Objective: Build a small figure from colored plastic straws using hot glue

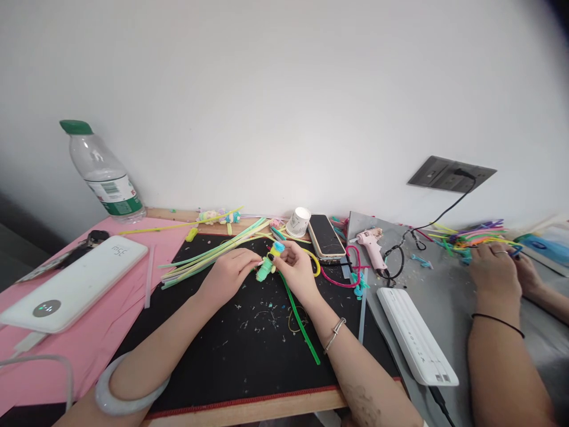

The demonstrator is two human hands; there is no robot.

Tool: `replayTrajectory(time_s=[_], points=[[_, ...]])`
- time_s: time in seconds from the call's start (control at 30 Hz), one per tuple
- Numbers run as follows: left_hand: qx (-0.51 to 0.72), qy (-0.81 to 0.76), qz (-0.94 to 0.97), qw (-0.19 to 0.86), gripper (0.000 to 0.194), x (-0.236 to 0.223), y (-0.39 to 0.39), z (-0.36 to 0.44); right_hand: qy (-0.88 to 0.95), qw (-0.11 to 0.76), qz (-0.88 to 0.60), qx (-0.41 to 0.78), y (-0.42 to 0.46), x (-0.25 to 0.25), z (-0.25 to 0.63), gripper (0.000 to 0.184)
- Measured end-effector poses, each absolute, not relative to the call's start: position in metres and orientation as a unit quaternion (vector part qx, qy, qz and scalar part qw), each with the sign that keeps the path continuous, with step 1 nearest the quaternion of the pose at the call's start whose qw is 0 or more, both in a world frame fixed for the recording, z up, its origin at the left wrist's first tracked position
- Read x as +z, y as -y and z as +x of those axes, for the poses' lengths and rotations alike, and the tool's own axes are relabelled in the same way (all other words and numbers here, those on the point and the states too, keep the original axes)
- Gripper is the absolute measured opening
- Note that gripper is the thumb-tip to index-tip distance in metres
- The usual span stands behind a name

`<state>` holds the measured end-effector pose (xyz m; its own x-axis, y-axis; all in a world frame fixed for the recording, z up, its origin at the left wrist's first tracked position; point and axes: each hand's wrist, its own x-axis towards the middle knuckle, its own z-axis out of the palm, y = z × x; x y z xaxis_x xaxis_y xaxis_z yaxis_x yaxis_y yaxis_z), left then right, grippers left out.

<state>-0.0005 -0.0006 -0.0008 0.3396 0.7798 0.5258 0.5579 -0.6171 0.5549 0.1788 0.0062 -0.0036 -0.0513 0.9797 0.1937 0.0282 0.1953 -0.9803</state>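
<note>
The right hand (293,264) is gripping a pipe-cleaner figure (265,270), probably light, soft, best pinched mid-body; the left hand's (232,271) grip is looking unclear.

The fingers of the right hand (296,267) cover part of a pipe-cleaner figure (265,270) above the middle of the black mat (262,365); whether the left hand (229,274) pinches a bit of it is too small to tell. Scraps (244,324) toward the mat's near edge are too fine to identify. Along the desk's (249,409) far edge, small figures (208,217) blur. Near the grey tabletop's (444,302) far edge, a co-worker's hands (494,273) hide part of a pipe-cleaner bundle (473,239), and the frame cuts off a blue packet (544,246)
</note>
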Motion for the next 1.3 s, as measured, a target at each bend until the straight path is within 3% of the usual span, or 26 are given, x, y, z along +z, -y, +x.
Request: replayTrajectory(time_s=[0.37, 0.57, 0.77, 0.93, 1.1, 1.3], points=[[0.446, -0.57, 0.654, 0.217, 0.028, 0.001, -0.006, -0.005, 0.635, 0.477, -0.482, 0.37, -0.008, -0.003, 0.185, 0.029], [0.379, -0.618, 0.688, 0.038, 0.023, -0.01, -0.02, -0.019, 0.691, 0.389, -0.492, 0.36, -0.003, 0.003, 0.185, 0.025], [0.245, -0.671, 0.699, 0.026, 0.028, -0.013, -0.024, -0.025, 0.754, 0.318, -0.476, 0.323, 0.002, 0.007, 0.183, 0.023], [0.227, -0.684, 0.692, 0.041, 0.022, -0.011, -0.024, -0.026, 0.774, 0.335, -0.46, 0.277, 0.0, 0.002, 0.182, 0.022], [0.264, -0.671, 0.692, 0.031, 0.023, -0.013, -0.025, -0.025, 0.73, 0.417, -0.501, 0.203, -0.008, -0.002, 0.189, 0.017], [0.344, -0.556, 0.754, 0.058, 0.022, -0.014, -0.023, -0.016, 0.679, 0.463, -0.565, 0.072, -0.025, -0.006, 0.213, 0.019]])
